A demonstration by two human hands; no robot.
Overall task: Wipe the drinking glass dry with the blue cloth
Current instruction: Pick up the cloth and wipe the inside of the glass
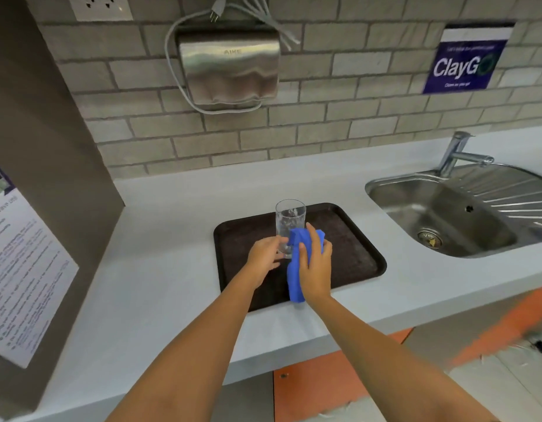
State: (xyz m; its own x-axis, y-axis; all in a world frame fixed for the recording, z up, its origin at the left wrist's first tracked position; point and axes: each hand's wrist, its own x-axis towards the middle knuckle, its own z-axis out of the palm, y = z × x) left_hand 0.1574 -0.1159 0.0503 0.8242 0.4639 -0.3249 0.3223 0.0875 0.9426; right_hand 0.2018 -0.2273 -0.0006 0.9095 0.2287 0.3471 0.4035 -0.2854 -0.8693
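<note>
Your left hand (265,251) grips the drinking glass (289,225) near its base, upright over the dark tray (354,257); your right hand (316,266) presses the bunched blue cloth (295,269) against its side.

The dark tray (348,260) sits at the counter's front edge, and the drinking glass (289,226) stands upright in its middle with the left hand (265,254) closed on its base and the right hand (316,266) pressing the blue cloth (295,269) to its right side. Above the glass the air is clear up to the wall dryer (230,68). Bare countertop (160,239) lies open to the left, ending at a brown panel (50,147). To the right, a strip of counter separates the tray from the sink (446,214) and its faucet (458,153).
</note>
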